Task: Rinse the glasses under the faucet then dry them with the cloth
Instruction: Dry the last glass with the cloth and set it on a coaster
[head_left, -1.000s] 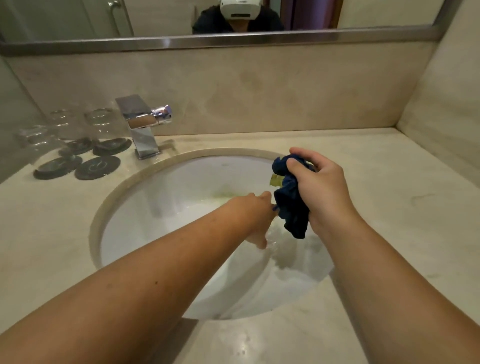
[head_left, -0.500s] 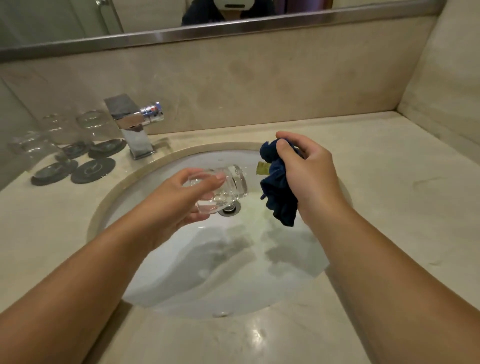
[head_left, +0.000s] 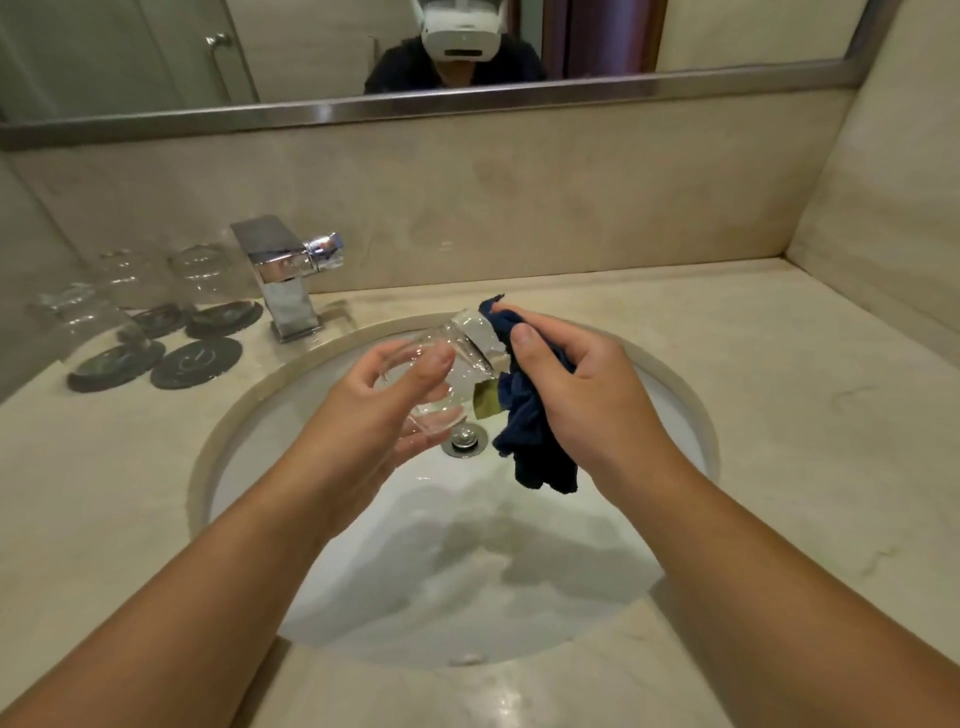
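Navy cloth (head_left: 535, 441), bunched in the clenched right grip (head_left: 587, 395), touched the far end of the glass (head_left: 467, 343), which the left grip (head_left: 384, 410) clasped, tilted, above the sink (head_left: 208, 467). Half a second earlier cloth and glass were apart; a second earlier the left hand reached low into the basin. Rinsing of this glass seemed finished and drying just begun. More glasses (head_left: 202, 270) waited on the surface beside the faucet (head_left: 280, 270).

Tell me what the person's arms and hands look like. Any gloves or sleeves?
No gloves. The left hand and the right hand are bare, with no rings or watch showing. Both arms are bare too, with no sleeves up to the picture's edge. In the mirror the person wears a dark top and a white headset.
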